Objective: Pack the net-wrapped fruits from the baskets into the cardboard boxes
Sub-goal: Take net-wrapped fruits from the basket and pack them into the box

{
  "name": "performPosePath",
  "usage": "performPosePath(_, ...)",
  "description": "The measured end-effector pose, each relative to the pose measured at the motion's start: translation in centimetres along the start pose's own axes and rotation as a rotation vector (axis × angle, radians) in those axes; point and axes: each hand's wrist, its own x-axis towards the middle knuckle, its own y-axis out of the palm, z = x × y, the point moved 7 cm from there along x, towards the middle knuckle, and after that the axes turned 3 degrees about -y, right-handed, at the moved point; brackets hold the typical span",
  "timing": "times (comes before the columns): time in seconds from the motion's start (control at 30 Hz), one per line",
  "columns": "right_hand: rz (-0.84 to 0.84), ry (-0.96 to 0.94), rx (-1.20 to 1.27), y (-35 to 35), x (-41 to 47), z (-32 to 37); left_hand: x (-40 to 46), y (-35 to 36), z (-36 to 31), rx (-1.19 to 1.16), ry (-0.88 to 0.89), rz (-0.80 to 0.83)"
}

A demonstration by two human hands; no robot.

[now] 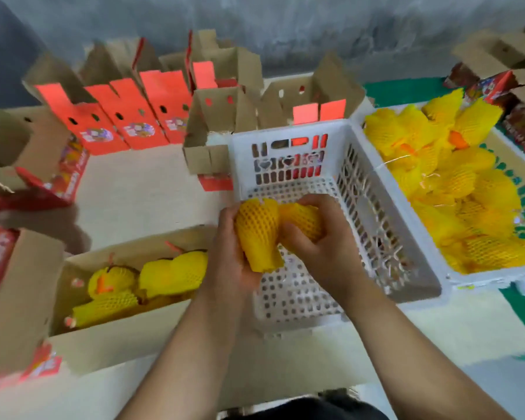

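My left hand [229,253] grips a fruit in yellow foam net [259,234], held above the near-left corner of a white plastic basket [288,140]. My right hand [319,237] grips a second net-wrapped fruit [303,221] right beside the first; the two fruits touch. This basket holds only scraps on its floor. To its right a second white basket [422,237] is piled with several net-wrapped fruits [455,189]. An open cardboard box [109,338] at the lower left holds several wrapped fruits [170,272].
Several upright open red-and-brown boxes [115,116] stand in a row at the back. An empty open box [212,122] stands behind the near basket. More boxes lie at the far left [22,165] and far right [522,116]. A grey wall runs behind.
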Motion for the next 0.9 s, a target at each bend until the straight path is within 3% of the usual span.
performPosePath(0.13, 0.049, 0.034, 0.056, 10.2, -1.5, 2.8, -2.4, -9.5, -5.2, -0.020, -0.118, -0.041)
performPosePath(0.23, 0.067, 0.071, 0.039, 15.9, -2.1, 4.0, -4.2, -14.9, -7.9, 0.055, -0.227, 0.027)
performPosePath(0.37, 0.199, 0.025, -0.032, 21.2, -1.6, 4.5, -4.0, -20.9, -12.6, 0.311, -0.008, -0.153)
performPosePath(0.47, 0.376, 0.039, -0.154, 22.9, -1.3, 3.4, -3.7, -22.9, -15.3, 0.888, 0.159, -0.209)
performPosePath(0.6, 0.779, -0.064, -0.568, 25.2, -2.1, 2.0, -1.6, -24.1, -10.3, 1.899, 0.064, 0.129)
performPosePath(0.63, 0.884, -0.062, -0.651, 25.8, -2.5, 1.7, -1.1, -24.6, -8.8, 2.052, 0.029, 0.176)
performPosePath(0.7, 1.022, -0.007, -0.704, 26.6, -2.7, 1.1, -0.6, -25.9, -6.8, 2.144, -0.125, 0.257)
performPosePath(0.8, 1.105, 0.047, -0.721, 26.9, -2.4, 0.6, 0.2, -27.2, -6.6, 1.998, -0.340, 0.285)
performPosePath(0.9, 1.086, 0.092, -0.716, 26.7, -2.1, 0.5, 1.1, -26.6, -7.2, 1.978, -0.296, 0.273)
